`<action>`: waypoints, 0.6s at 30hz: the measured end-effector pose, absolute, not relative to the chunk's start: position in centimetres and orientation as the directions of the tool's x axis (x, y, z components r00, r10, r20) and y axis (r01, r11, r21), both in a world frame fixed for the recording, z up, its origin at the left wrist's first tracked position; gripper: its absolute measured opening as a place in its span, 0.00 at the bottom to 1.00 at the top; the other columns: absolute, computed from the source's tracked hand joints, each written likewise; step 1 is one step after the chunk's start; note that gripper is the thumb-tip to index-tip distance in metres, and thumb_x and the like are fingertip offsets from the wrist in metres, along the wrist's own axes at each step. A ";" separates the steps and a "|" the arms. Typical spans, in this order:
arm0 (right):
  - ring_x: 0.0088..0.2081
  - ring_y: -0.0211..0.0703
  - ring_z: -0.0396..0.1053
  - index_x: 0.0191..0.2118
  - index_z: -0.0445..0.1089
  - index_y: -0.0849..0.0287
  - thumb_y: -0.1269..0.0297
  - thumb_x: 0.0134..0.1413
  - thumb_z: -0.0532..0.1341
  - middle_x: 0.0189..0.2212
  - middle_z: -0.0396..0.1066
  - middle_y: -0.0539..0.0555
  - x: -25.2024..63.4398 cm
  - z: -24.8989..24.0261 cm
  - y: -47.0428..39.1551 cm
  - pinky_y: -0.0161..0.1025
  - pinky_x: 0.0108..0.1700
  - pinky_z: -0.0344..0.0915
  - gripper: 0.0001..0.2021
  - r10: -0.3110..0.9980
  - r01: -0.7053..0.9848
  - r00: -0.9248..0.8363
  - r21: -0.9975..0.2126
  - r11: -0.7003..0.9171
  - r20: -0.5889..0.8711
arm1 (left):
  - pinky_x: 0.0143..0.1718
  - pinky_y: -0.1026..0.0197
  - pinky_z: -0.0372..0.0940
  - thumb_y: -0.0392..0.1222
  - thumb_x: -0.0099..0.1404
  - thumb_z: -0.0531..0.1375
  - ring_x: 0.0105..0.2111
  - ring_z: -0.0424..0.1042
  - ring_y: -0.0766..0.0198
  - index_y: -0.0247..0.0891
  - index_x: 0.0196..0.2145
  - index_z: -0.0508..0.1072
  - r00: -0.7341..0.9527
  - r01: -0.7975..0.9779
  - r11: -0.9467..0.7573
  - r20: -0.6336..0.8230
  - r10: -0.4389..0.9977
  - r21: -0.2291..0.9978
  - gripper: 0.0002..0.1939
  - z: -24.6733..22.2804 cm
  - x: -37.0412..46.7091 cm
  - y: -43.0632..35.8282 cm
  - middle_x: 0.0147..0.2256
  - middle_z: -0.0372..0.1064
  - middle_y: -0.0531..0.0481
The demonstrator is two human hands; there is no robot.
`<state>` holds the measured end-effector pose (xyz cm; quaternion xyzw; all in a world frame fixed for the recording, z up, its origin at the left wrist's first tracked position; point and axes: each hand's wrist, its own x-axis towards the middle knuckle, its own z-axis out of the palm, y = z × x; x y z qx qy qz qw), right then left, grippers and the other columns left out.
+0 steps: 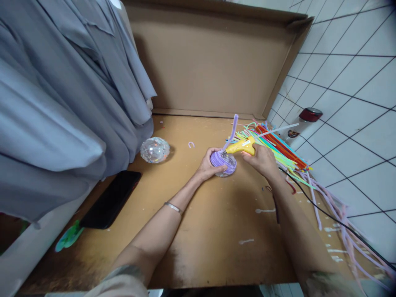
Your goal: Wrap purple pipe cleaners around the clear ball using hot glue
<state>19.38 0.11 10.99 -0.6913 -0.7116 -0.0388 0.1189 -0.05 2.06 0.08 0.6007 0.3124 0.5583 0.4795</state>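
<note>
My left hand (209, 165) is closed around a clear ball wrapped in purple pipe cleaner (228, 166), holding it just above or on the table. A loose end of the purple pipe cleaner (234, 128) sticks up from the ball's far side. In my right hand (262, 160) is a yellow hot glue gun (243, 146), its nozzle pointing left at the top of the ball. The tip touches or nearly touches the purple windings. A pale glue stick (280, 128) juts out of the gun's back end.
A clear faceted ball (154, 150) sits on the left, near a black phone (111, 200) and grey cloth (77, 103). Many coloured pipe cleaners (278, 144) lie right, crossed by the black cord (334, 218). A red-lidded jar (305, 121) stands by the tiled wall; cardboard (213, 62) stands behind.
</note>
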 end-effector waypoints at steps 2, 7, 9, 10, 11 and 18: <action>0.30 0.48 0.67 0.36 0.71 0.61 0.51 0.53 0.56 0.29 0.74 0.60 19.3 10.8 0.2 0.38 0.29 0.48 0.17 0.971 0.993 -0.022 -0.106 0.048 0.238 | 0.54 0.53 0.61 0.56 0.39 0.74 0.51 0.68 0.52 0.39 0.47 0.63 0.184 -0.158 -0.342 0.368 0.911 0.926 0.42 0.1 -0.1 2.1 0.52 0.66 0.42; 0.29 0.47 0.66 0.34 0.71 0.61 0.51 0.52 0.57 0.28 0.73 0.59 19.2 10.8 0.2 0.38 0.28 0.48 0.17 0.972 0.993 -0.022 -0.111 0.049 0.233 | 0.54 0.54 0.62 0.56 0.39 0.74 0.51 0.68 0.53 0.39 0.47 0.63 0.183 -0.164 -0.347 0.374 0.909 0.923 0.41 -0.1 0.0 2.2 0.52 0.66 0.42; 0.28 0.46 0.65 0.33 0.71 0.60 0.52 0.51 0.57 0.27 0.72 0.58 19.3 11.0 0.2 0.37 0.28 0.48 0.16 0.976 0.992 -0.020 -0.120 0.047 0.218 | 0.54 0.53 0.61 0.56 0.39 0.74 0.52 0.68 0.53 0.39 0.47 0.63 0.187 -0.160 -0.349 0.376 0.908 0.923 0.41 -0.1 0.0 2.2 0.52 0.66 0.42; 0.27 0.45 0.64 0.33 0.71 0.60 0.52 0.51 0.57 0.26 0.72 0.58 19.3 11.1 0.1 0.37 0.27 0.48 0.15 0.978 0.991 -0.018 -0.126 0.045 0.209 | 0.55 0.53 0.61 0.56 0.39 0.74 0.52 0.68 0.53 0.39 0.47 0.63 0.188 -0.162 -0.350 0.377 0.907 0.923 0.41 -0.2 0.0 2.3 0.52 0.66 0.42; 0.27 0.45 0.63 0.32 0.70 0.60 0.52 0.50 0.57 0.26 0.71 0.57 19.4 11.2 0.1 0.37 0.27 0.48 0.15 0.979 0.990 -0.013 -0.134 0.041 0.204 | 0.55 0.53 0.61 0.56 0.39 0.74 0.52 0.67 0.52 0.39 0.47 0.63 0.188 -0.167 -0.351 0.379 0.906 0.921 0.41 -0.2 0.0 2.3 0.53 0.66 0.42; 0.25 0.42 0.60 0.30 0.69 0.58 0.50 0.48 0.57 0.23 0.67 0.54 20.5 11.2 0.3 0.37 0.27 0.46 0.15 0.975 0.986 -0.008 -0.163 0.045 0.222 | 0.56 0.51 0.61 0.54 0.39 0.74 0.53 0.68 0.52 0.39 0.47 0.63 0.183 -0.210 -0.350 0.388 0.903 0.913 0.41 -0.6 0.1 2.5 0.53 0.65 0.41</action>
